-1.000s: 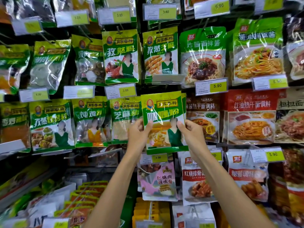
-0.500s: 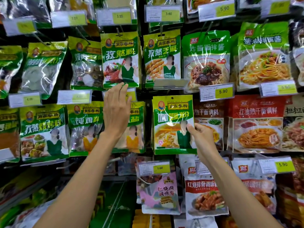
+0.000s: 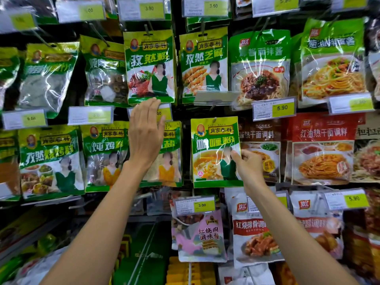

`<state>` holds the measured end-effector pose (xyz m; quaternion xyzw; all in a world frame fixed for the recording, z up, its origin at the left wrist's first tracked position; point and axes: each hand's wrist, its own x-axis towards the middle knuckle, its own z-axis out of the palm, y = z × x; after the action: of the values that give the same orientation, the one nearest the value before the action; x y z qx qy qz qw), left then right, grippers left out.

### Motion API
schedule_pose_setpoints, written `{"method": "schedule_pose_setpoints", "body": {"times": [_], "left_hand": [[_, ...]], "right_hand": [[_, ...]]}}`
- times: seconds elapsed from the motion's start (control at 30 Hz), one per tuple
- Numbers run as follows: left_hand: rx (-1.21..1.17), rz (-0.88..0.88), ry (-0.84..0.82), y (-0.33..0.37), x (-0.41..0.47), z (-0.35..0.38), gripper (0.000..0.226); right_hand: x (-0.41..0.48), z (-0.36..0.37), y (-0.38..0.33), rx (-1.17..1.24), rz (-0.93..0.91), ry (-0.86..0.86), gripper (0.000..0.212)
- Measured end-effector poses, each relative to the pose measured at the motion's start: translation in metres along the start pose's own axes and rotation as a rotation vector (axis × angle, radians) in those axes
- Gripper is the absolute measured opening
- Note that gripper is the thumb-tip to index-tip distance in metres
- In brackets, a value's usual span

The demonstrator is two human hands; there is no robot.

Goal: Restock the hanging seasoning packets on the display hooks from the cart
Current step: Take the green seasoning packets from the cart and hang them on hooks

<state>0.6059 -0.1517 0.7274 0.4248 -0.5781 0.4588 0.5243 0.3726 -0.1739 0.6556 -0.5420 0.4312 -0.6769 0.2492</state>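
Observation:
A green and yellow curry powder packet [image 3: 213, 140] hangs on a hook in the middle row. My right hand [image 3: 247, 167] pinches its right edge between thumb and fingers. My left hand [image 3: 146, 132] is raised flat with fingers together and holds nothing. It covers a price tag [image 3: 164, 112] and the upper left part of a green salt packet [image 3: 168, 159]. Its fingertips reach the bottom edge of a cumin powder packet [image 3: 150, 66] in the row above.
Rows of hanging green seasoning packets fill the left and centre, and noodle sauce packets [image 3: 322, 149] hang at the right. Price tags [image 3: 273, 109] jut out on hook ends. Below hang a pink packet [image 3: 202, 233] and white sauce packets [image 3: 255, 231]. Yellow boxes [image 3: 181, 272] sit at the bottom.
My left hand let go of the curry powder packet and rose up and left to the price tag. The packet settled onto its hook, still held at its right edge by my right hand.

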Motion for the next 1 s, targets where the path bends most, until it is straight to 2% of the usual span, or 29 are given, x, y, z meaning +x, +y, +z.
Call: {"method": "schedule_pose_setpoints", "body": {"times": [0.13,0.33,0.43,0.57,0.6,0.67,0.77,0.87,1.0], "left_hand": [[-0.001,-0.002,-0.021,-0.001,0.0,0.0,0.039],[-0.002,0.001,-0.022,0.0,0.0,-0.002,0.038],[0.002,0.003,-0.036,0.0,0.001,-0.003,0.038],[0.004,-0.01,-0.074,0.003,0.002,-0.008,0.039],[0.005,-0.019,-0.074,0.006,0.001,-0.01,0.039],[0.006,-0.031,-0.052,0.014,-0.002,-0.014,0.038],[-0.056,-0.05,-0.019,0.046,-0.021,-0.017,0.035],[-0.216,-0.074,-0.036,0.105,-0.061,-0.014,0.031],[-0.568,-0.242,-0.256,0.219,-0.134,-0.01,0.027]], "right_hand": [[0.005,0.011,0.008,-0.077,-0.03,0.087,0.041],[0.014,0.024,0.008,-0.157,-0.051,0.165,0.042],[0.015,0.025,0.006,-0.168,-0.05,0.173,0.035],[0.014,0.017,0.007,-0.188,-0.053,0.13,0.04],[0.011,0.012,0.007,-0.184,-0.062,0.11,0.039],[0.004,-0.005,0.009,-0.15,-0.068,0.07,0.021],[-0.014,-0.045,0.013,-0.161,-0.075,0.047,0.023],[-0.041,-0.101,0.025,-0.145,-0.076,0.042,0.02],[-0.095,-0.193,0.061,-0.223,0.003,0.098,0.03]]}}
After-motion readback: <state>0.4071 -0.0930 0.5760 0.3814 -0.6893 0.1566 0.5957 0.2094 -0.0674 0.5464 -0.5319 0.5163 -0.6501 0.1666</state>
